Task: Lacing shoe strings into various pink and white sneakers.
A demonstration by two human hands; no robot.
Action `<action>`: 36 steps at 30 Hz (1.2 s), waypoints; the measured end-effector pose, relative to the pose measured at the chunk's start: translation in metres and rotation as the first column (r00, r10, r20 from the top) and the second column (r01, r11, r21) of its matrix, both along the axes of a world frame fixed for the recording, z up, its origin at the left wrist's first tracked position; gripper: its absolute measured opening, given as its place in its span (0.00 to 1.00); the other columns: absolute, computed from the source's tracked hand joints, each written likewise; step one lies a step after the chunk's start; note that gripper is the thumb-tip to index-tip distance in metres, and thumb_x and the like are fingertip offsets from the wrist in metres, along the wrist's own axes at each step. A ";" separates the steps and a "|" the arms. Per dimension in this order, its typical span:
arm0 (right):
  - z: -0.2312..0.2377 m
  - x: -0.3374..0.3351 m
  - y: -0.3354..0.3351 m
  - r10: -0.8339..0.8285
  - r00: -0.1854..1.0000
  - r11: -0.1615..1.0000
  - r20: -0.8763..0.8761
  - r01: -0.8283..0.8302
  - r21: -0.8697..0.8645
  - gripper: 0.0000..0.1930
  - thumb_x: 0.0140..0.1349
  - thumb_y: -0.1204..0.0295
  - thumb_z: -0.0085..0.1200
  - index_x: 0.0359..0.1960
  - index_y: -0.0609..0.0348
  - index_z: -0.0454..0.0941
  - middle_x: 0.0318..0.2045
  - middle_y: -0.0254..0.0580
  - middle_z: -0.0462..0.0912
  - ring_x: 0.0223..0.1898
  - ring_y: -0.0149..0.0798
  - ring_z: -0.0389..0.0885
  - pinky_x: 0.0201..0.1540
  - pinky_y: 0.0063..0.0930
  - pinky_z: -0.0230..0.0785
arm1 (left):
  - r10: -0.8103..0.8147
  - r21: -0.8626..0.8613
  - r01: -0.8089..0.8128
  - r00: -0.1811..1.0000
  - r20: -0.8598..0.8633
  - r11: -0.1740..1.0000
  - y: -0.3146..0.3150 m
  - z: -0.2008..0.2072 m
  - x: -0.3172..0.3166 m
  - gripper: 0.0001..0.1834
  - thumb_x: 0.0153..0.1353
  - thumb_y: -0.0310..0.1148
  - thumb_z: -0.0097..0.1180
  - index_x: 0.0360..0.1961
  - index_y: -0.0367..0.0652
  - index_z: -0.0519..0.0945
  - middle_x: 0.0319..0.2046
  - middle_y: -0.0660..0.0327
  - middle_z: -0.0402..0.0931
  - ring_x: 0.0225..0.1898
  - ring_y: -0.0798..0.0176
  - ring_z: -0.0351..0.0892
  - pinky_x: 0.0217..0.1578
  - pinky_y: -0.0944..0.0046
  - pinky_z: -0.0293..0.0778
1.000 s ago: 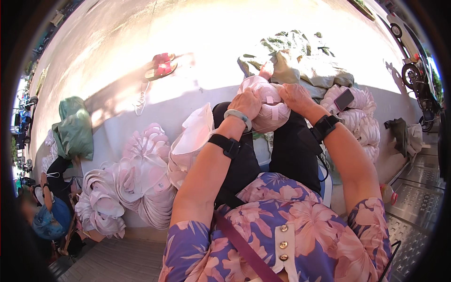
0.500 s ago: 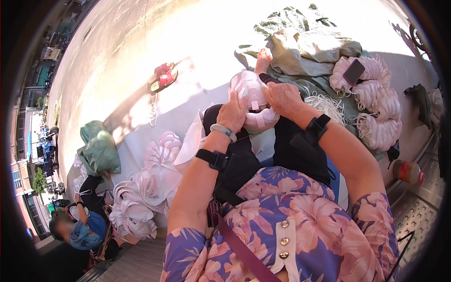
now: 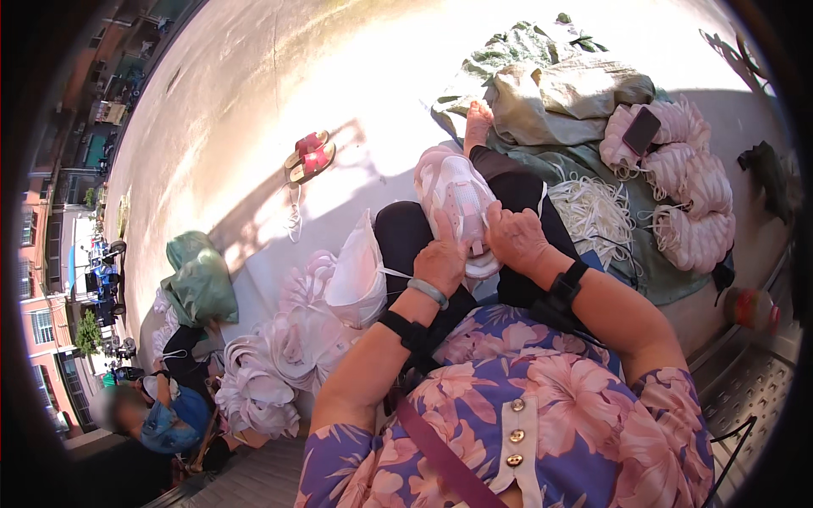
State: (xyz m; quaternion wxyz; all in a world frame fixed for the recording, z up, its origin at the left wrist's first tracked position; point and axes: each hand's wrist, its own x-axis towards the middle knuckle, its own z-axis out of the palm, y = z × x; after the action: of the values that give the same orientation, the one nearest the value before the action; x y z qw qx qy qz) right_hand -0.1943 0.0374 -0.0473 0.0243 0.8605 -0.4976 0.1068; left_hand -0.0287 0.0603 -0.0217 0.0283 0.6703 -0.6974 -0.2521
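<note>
A pale pink and white sneaker (image 3: 453,186) lies across my lap between the black-trousered knees, its toe pointing away and its opening towards me. My left hand (image 3: 440,261) is closed on the left side of the sneaker near the opening, thumb along the lacing. On the other side my right hand (image 3: 517,239) pinches at the lacing, and a thin white shoelace (image 3: 542,200) sticks up beside its fingers. The fingertips of the right hand are partly hidden. Another white strand runs out to the left of my left wrist.
Loose white shoelaces (image 3: 593,212) lie on green cloth at the right. Beyond are bundled pink sneaker parts (image 3: 699,190) with a phone (image 3: 641,130) on top. Stacked white pieces (image 3: 258,381) stand at my left. Red sandals (image 3: 311,157) lie ahead. Another person (image 3: 174,415) sits far left.
The sneaker has tilted and come closer, so more of its lacing shows. Both hands have moved towards me, and the right hand now pinches nearer the opening. The whole view has shifted slightly.
</note>
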 end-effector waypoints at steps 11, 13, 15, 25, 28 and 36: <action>0.003 -0.002 0.005 0.159 0.983 0.986 -0.091 -0.163 -0.042 0.20 0.48 0.68 0.48 0.38 0.76 0.71 0.17 0.35 0.74 0.15 0.29 0.72 0.17 0.28 0.56 | -0.029 -0.044 0.034 0.994 0.104 0.998 0.003 0.001 -0.003 0.36 0.59 0.41 0.44 0.58 0.20 0.51 0.26 0.40 0.76 0.27 0.42 0.78 0.29 0.50 0.74; 0.001 0.003 0.005 0.180 0.981 0.981 -0.078 -0.185 -0.062 0.21 0.47 0.69 0.48 0.38 0.77 0.71 0.17 0.36 0.74 0.15 0.29 0.72 0.17 0.28 0.56 | -0.013 -0.078 0.020 0.995 0.096 0.997 0.003 -0.003 -0.001 0.36 0.60 0.40 0.44 0.57 0.19 0.50 0.26 0.41 0.76 0.27 0.42 0.78 0.29 0.50 0.75; 0.002 0.006 0.003 0.200 0.978 0.975 -0.066 -0.205 -0.081 0.22 0.46 0.70 0.48 0.39 0.79 0.70 0.17 0.37 0.74 0.15 0.29 0.72 0.17 0.28 0.55 | -0.002 -0.097 0.013 0.994 0.110 0.995 0.004 -0.007 0.004 0.36 0.60 0.41 0.44 0.57 0.19 0.50 0.25 0.41 0.76 0.27 0.42 0.78 0.28 0.51 0.75; 0.025 -0.038 0.002 0.017 0.914 0.897 0.405 -0.193 0.398 0.12 0.58 0.68 0.45 0.42 0.61 0.68 0.22 0.55 0.76 0.27 0.51 0.78 0.27 0.44 0.67 | -0.240 -0.033 0.251 0.950 0.201 0.967 -0.021 0.039 0.003 0.28 0.55 0.46 0.50 0.47 0.30 0.65 0.21 0.44 0.76 0.26 0.45 0.79 0.28 0.52 0.74; 0.032 -0.048 -0.008 -0.116 0.769 0.859 0.628 -0.239 0.452 0.12 0.60 0.71 0.43 0.44 0.63 0.67 0.19 0.50 0.73 0.24 0.46 0.75 0.28 0.38 0.67 | -0.136 -0.103 0.148 0.985 0.109 0.984 -0.033 0.036 0.011 0.27 0.55 0.47 0.49 0.45 0.33 0.66 0.24 0.44 0.77 0.27 0.43 0.78 0.29 0.52 0.74; 0.034 -0.023 -0.028 -0.551 0.371 0.593 0.747 -0.455 0.664 0.07 0.64 0.74 0.42 0.37 0.62 0.72 0.19 0.30 0.72 0.19 0.20 0.68 0.22 0.14 0.62 | 0.060 0.055 -0.058 0.998 -0.028 0.997 -0.025 0.018 0.004 0.27 0.60 0.42 0.41 0.51 0.29 0.58 0.23 0.39 0.75 0.27 0.39 0.77 0.31 0.47 0.72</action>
State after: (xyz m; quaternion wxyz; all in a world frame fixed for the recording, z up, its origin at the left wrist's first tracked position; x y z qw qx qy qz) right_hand -0.2173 0.0089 -0.0128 -0.6447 0.5322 -0.4375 0.3312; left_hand -0.0250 0.0356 -0.0041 0.0278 0.6872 -0.6699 -0.2796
